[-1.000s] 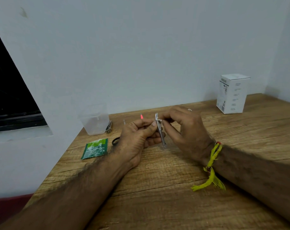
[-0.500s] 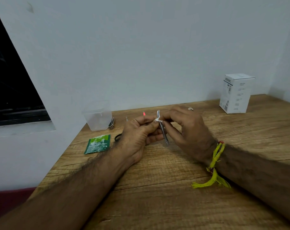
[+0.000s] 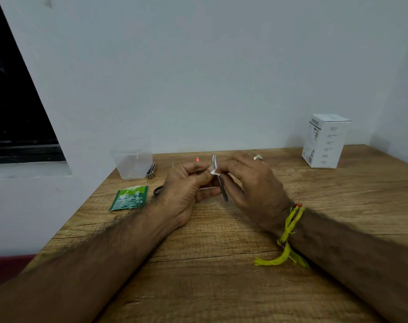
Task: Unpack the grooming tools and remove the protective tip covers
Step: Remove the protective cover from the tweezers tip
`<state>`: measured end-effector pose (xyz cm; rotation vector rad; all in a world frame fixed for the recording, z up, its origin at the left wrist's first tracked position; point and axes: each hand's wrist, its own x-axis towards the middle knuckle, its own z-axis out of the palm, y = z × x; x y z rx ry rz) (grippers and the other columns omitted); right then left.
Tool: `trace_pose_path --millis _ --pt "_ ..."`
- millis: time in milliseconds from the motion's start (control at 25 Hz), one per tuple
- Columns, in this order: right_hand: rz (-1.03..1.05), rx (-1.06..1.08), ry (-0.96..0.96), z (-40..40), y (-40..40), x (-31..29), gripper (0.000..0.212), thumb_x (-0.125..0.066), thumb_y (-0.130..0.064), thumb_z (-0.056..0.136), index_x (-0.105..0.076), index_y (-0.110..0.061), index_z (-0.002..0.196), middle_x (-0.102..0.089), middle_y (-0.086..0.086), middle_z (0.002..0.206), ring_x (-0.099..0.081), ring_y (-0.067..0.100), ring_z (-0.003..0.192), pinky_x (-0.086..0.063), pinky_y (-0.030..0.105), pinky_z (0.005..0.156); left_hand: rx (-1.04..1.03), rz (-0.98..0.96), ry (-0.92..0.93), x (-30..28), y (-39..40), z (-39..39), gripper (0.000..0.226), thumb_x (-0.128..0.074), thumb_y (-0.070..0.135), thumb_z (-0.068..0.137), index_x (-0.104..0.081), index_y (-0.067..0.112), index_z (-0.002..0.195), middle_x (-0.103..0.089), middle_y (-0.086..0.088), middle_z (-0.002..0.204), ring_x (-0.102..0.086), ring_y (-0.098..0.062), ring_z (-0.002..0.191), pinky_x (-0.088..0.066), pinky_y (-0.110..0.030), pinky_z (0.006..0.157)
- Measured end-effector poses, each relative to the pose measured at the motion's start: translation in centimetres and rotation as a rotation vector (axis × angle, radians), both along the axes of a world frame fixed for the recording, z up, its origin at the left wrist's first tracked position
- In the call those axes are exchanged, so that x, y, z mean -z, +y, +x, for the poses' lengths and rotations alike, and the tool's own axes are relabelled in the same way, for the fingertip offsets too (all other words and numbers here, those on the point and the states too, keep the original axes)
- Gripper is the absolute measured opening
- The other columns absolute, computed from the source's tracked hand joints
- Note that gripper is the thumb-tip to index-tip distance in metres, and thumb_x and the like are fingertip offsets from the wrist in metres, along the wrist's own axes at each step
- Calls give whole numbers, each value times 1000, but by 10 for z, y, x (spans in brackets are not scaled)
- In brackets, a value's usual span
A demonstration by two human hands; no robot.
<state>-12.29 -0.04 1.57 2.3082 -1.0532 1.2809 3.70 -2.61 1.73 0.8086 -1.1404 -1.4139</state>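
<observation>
- A wooden table (image 3: 221, 287) is seen, with all the items laid on it.
- A closed white box (image 3: 324, 141) stands far right; its contents cannot be told.
- A clear plastic container (image 3: 131, 159) stands far left, a nail clipper (image 3: 151, 171) just beside it and a green sachet (image 3: 129, 198) nearer.
- A metal tool (image 3: 221, 185) is gripped mid-table by the right hand (image 3: 252, 190).
- A white cover (image 3: 213, 170) on it is pinched by the left hand (image 3: 186, 190).

wooden table (image 3: 221, 287) | on it: clear container (image 3: 132, 159); green sachet (image 3: 129, 198); white box (image 3: 325, 141)
</observation>
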Motion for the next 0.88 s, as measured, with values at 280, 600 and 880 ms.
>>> trace_pose_path --millis 280,600,880 --pt "8 7 50 -1 0 0 13 -61 -10 93 -70 -7 102 -67 8 98 -62 27 91 -50 44 81 -26 -10 1 2 -2 0 12 -67 3 91 -71 -4 100 -74 -10 79 -72 -15 65 -59 -26 55" --pt "2 -14 29 -2 -1 0 9 -68 -5 89 -72 -7 97 -69 4 97 -64 23 91 -49 39 81 -28 -29 24 3 -4 1 10 -69 5 90 -72 -1 97 -76 -7 79 -74 -15 66 -59 -26 56" --pt "14 -39 24 -3 -3 1 10 -70 -4 88 -74 -6 96 -72 4 98 -66 23 93 -52 44 81 -46 -22 30 4 -5 2 11 -69 4 90 -71 -2 98 -75 -7 81 -74 -15 67 -59 -26 57"
